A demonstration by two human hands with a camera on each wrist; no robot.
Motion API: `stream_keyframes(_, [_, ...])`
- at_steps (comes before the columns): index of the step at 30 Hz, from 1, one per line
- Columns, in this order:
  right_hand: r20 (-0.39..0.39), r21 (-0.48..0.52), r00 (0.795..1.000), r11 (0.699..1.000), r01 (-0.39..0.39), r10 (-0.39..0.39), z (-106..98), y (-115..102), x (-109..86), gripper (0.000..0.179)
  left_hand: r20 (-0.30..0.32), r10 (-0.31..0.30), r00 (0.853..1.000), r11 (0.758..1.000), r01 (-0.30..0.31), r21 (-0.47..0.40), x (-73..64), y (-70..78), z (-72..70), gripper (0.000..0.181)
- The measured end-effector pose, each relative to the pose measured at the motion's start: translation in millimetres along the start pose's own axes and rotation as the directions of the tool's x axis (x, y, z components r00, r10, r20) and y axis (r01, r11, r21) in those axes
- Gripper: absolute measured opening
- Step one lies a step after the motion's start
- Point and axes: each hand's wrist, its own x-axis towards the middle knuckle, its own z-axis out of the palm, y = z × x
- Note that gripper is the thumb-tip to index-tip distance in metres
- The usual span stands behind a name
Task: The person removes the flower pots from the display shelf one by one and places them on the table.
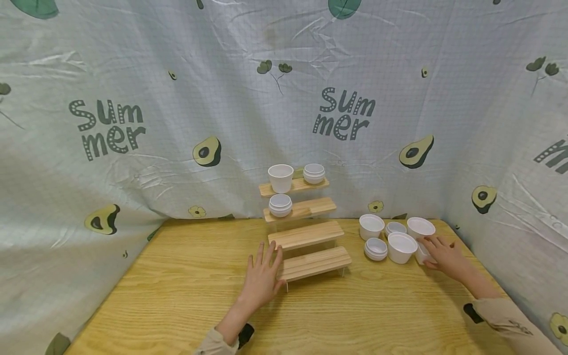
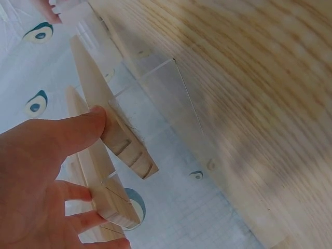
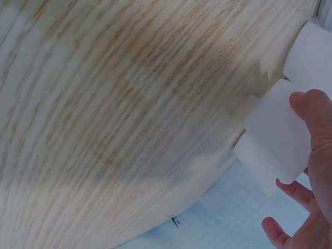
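Observation:
A wooden step stand with tiered planks stands mid-table. My left hand is at its left side, fingers spread. In the left wrist view the thumb touches the end of one plank, and other fingertips touch the plank behind. At the right, my right hand holds a white cup among other cups, thumb on its near side. The fingers' contact on its far side is partly hidden. On the stand's upper planks are a taller white cup and two small white jars, one lower.
Beside the right hand stand white cups and small white jars, close together. A printed cloth hangs behind and around the wooden table. Thin clear supports carry the planks.

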Motion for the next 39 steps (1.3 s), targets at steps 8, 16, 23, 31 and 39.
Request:
stream_keyframes(8, [0.005,0.008,1.000,1.000,-0.001,0.001,-1,-2,-2.3,0.057,0.005,-0.004,1.000,1.000,0.004,-0.002,0.1,0.1,-1.5,0.076])
stream_keyframes(16, [0.048,0.013,0.999,1.000,-0.024,0.023,-1,-2,-1.5,0.056,-0.004,-0.003,1.000,1.000,0.003,-0.010,1.6,-0.3,-1.9,0.077])
stream_keyframes(23, [0.018,-0.004,0.999,1.000,-0.030,0.030,-2,-4,-3.5,0.060,-0.010,0.000,1.000,1.000,0.000,-0.016,0.6,-0.3,-2.4,0.076])
stream_keyframes(31, [-0.064,0.000,0.997,0.999,-0.034,0.034,-11,-5,-9.6,0.063,-0.017,0.002,1.000,1.000,-0.002,-0.011,0.2,-0.4,-2.1,0.076])
stream_keyframes(39, [-0.142,-0.022,0.990,1.000,-0.018,0.015,-20,-8,-12.1,0.070,-0.018,0.001,1.000,1.000,-0.001,-0.009,-0.1,-0.4,-1.3,0.076])
